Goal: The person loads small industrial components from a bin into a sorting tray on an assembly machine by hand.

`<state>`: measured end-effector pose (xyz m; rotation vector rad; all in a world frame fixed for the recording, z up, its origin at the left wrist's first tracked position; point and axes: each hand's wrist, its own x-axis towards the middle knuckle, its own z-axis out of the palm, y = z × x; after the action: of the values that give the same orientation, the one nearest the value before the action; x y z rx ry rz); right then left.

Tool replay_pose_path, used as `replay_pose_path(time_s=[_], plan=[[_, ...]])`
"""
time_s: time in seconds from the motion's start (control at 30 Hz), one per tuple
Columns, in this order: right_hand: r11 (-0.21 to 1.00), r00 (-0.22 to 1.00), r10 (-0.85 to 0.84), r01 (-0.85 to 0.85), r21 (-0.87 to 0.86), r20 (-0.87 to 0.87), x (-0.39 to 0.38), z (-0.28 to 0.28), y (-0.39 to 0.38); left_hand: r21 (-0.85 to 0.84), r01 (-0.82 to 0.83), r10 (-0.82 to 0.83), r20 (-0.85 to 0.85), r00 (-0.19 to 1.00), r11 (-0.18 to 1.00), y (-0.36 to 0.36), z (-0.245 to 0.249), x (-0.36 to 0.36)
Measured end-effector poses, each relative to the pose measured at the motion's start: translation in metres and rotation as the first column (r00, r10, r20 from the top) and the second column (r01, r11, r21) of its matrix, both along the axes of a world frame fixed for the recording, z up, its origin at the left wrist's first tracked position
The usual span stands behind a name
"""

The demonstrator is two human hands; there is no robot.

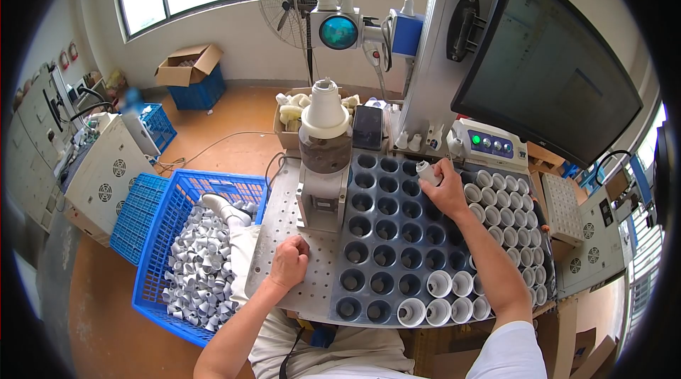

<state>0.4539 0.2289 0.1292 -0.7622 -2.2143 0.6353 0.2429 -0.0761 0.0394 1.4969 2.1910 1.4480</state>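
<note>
My right hand (445, 189) is closed on a small white plastic cone-shaped part (427, 172), held above the far side of the dark tray (365, 248) with round pockets. White cups (440, 283) sit mouth up in the tray's right-hand columns and along its near edge; the pockets left of them show bare. My left hand (289, 262) rests in a loose fist on the perforated metal plate (284, 201), with nothing visible in it. Beyond that fist stands a fixture (323, 198) topped by a larger white cone (326, 107).
A blue basket (152, 265) heaped with small white parts (202, 265) stands at my left. Over the bench hang a laser-like head with a round lens (338, 32) and a monitor (553, 59). A control box (489, 143) with lit buttons sits behind the tray.
</note>
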Motion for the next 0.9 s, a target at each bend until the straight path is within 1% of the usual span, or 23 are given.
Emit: replay_pose_path(time_s=[0.13, 0.23, 0.33, 0.43, 0.53, 0.6, 0.73, 0.9], plan=[[1.0, 1.0, -0.001, 0.001, 0.008, 0.0, -0.0003, 0.001, -0.0011, -0.003, -0.003, 0.003, -0.013, 1.0, 1.0, -0.0002, -0.0002, 0.0004], [1.0, 1.0, -0.002, 0.002, 0.001, 0.002, 0.0008, 0.0016, -0.001, -0.066, 0.006, -0.005, 0.018, 1.0, 0.998, -0.0016, 0.0052, 0.0022], [1.0, 1.0, 0.005, -0.005, 0.008, -0.007, 0.0008, 0.0, -0.0006, -0.073, -0.001, 0.002, 0.012, 1.0, 0.997, -0.0016, 0.004, 0.0019], [1.0, 1.0, 0.008, -0.008, 0.019, -0.011, 0.0012, 0.0006, -0.001, -0.09, -0.006, 0.011, 0.061, 0.998, 0.996, -0.0018, 0.0039, 0.0011], [1.0, 1.0, 0.014, -0.014, 0.022, -0.028, 0.0013, -0.0003, -0.0015, -0.006, -0.037, 0.037, 0.035, 0.999, 0.999, 0.0011, 0.0008, 0.0019], [0.999, 0.998, 0.022, -0.019, 0.043, -0.055, 0.0006, -0.0016, -0.001, -0.003, -0.031, 0.031, 0.045, 0.998, 1.0, 0.0011, -0.0002, 0.001], [1.0, 1.0, 0.007, -0.007, 0.01, -0.009, 0.0017, 0.002, -0.0027, -0.015, -0.02, 0.022, 0.112, 0.994, 1.0, 0.0014, -0.0001, -0.0003], [1.0, 1.0, -0.001, 0.001, -0.008, 0.0, 0.0017, 0.0017, -0.0023, 0.004, -0.014, 0.013, 0.127, 0.992, 1.0, -0.001, 0.0023, -0.002]])
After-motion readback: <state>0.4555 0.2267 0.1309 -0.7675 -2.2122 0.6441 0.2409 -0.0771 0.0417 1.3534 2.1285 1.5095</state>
